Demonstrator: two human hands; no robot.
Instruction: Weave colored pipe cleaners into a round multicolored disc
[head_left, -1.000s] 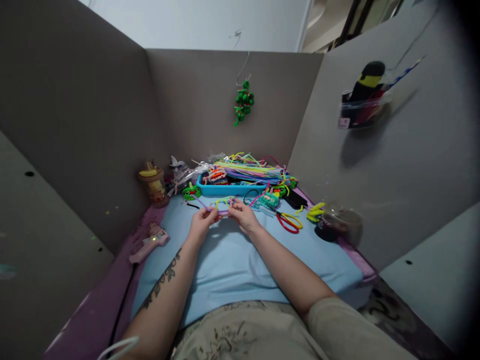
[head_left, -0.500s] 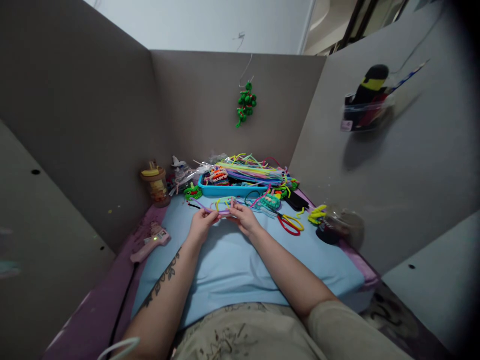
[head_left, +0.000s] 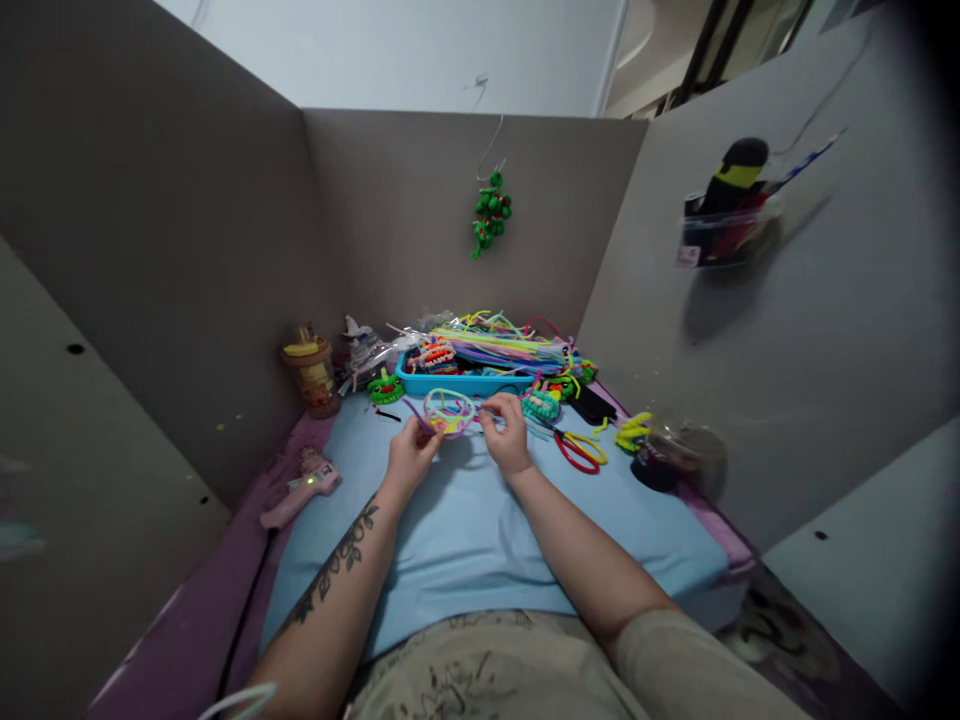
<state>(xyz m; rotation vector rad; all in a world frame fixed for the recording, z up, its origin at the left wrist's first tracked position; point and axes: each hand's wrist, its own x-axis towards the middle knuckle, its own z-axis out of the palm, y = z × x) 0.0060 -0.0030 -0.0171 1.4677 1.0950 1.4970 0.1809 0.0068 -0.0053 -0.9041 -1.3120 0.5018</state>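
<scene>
A looped bundle of pipe cleaners [head_left: 450, 412] in purple, yellow, pink and mint hangs above the blue cloth. My left hand [head_left: 414, 452] pinches it at its lower left side. To the right of the loops, my right hand [head_left: 507, 432] has thumb and fingertips closed on what looks like a pipe cleaner end, small and partly hidden. A blue tray [head_left: 465, 384] heaped with pipe cleaners stands just beyond both hands. Scissors [head_left: 579, 450] with red and yellow handles lie to the right of my right hand.
A pink glue gun [head_left: 304, 494] with a green light lies at the left. Green figures [head_left: 385, 387] and a teal piece [head_left: 541, 402] sit near the tray. A dark-based clear container [head_left: 660, 460] stands right, a lidded cup [head_left: 315, 372] left. Grey panels [head_left: 450, 240] enclose the table.
My hands have moved apart, the right one lifting and turning. The pipe cleaner bundle now shows as round loops by my left hand, where before it was stretched low between both hands.
</scene>
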